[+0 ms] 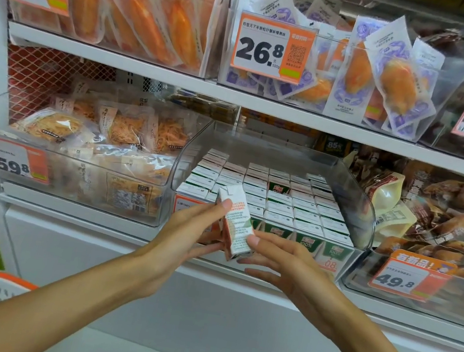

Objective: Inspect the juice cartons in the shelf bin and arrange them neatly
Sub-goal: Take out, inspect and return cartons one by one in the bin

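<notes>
A clear shelf bin [353,193] on the middle shelf holds several rows of small juice cartons [279,199], white tops up, green fronts toward me. One gap shows in the rows, where a lower carton sits. In front of the bin I hold one small carton [235,222], tilted, its printed side facing me. My left hand [194,231] grips it from the left, thumb on its upper edge. My right hand [281,261] pinches its lower end with thumb and fingers.
A bin of snack packets [90,152] stands to the left, a bin of brown packets [447,218] to the right. Orange price tags hang on the bin fronts. The upper shelf [180,75] carries bins of sealed packets. A white shelf base lies below.
</notes>
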### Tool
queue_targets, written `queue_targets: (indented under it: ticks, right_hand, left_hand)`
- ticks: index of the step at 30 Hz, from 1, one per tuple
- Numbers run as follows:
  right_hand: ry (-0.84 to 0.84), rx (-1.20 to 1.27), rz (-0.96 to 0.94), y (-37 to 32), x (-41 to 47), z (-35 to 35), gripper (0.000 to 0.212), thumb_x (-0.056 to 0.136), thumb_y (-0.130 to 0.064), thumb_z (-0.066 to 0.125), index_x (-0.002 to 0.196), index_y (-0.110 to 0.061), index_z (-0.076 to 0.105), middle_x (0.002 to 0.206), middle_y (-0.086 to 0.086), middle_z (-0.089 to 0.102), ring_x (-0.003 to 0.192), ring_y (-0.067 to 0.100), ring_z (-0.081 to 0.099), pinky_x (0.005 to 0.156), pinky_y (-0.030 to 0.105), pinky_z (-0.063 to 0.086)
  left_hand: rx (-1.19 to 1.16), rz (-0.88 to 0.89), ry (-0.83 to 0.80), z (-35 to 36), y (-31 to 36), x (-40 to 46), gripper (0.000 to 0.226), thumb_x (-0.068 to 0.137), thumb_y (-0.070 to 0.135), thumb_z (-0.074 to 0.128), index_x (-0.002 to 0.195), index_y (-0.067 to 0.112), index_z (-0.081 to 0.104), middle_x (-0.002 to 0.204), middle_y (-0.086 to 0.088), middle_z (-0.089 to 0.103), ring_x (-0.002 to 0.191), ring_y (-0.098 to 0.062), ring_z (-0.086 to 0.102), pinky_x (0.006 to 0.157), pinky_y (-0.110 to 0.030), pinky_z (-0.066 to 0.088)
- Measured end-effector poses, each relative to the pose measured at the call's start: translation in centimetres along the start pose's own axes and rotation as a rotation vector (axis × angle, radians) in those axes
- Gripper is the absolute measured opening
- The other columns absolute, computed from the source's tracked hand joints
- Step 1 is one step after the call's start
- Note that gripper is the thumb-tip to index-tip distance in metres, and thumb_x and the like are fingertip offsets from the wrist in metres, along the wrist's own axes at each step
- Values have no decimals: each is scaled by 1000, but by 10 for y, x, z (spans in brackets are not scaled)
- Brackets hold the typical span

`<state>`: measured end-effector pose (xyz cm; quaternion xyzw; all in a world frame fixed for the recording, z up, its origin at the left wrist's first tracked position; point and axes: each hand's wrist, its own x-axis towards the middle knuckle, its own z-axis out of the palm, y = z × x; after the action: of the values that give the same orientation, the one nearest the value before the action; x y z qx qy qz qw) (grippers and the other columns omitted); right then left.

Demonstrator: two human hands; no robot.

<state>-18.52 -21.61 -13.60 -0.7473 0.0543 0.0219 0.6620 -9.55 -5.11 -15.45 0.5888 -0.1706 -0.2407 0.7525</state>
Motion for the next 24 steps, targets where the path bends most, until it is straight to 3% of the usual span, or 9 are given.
queue_targets:
  ticks: [4,7,11,14,16,19,22,24]
  right_hand:
    - [167,-59,-64,3,3,7,45,70,-41,76,112,-25,69,95,-7,76,93,5,70,86,21,53]
    - [385,-179,-163,6,6,12,43,65,-28,87,104,-26,70,81,-8,74,71,-1,66,63,13,50]
    - [501,-426,-324,13,7,19,52,61,-31,90,104,-31,62,90,-9,67,75,4,63,64,19,52]
    - [444,-515,-326,16,6,20,51,60,-39,89,101,-33,58,87,-13,64,77,6,60,68,21,51]
    - [323,-361,-249,12,6,14,44,65,-45,84,100,-32,62,85,-13,66,75,2,61,67,17,51]
    - [179,-156,-148,6,5,2,43,67,-58,65,103,-34,68,95,-13,72,89,-1,66,79,18,55]
    - [97,-180,-188,8,5,-2,38,79,-50,62,114,-37,67,109,-19,71,103,-2,65,85,16,53]
    - [75,-228,-280,8,5,-4,35,83,-40,66,118,-34,67,113,-17,71,107,2,65,87,17,52]
  left_hand:
    - [87,101,43,2,-2,-6,27,94,39,54,111,25,70,97,4,77,93,-10,73,80,-22,59]
    - [107,162,125,2,-4,-7,23,94,29,60,107,17,72,91,2,78,86,-11,74,74,-19,58]
    - [86,126,106,5,-6,-9,19,89,31,66,104,21,73,93,4,77,90,-9,73,74,-18,58]
    - [93,124,91,3,-7,-9,19,87,25,70,105,24,72,97,5,77,93,-9,72,76,-17,58]
    - [88,121,78,-2,-4,-8,22,86,22,72,108,25,71,101,7,76,96,-8,72,74,-17,56]
    - [198,170,35,-9,3,-6,33,82,28,74,115,29,67,106,16,73,99,-1,69,79,-17,55]
    - [314,233,-36,-11,5,-8,48,75,37,74,122,32,63,111,21,71,104,0,66,80,-15,53]
    - [360,309,-102,-11,5,-10,48,78,27,75,124,30,62,114,20,70,108,1,64,82,-12,52]
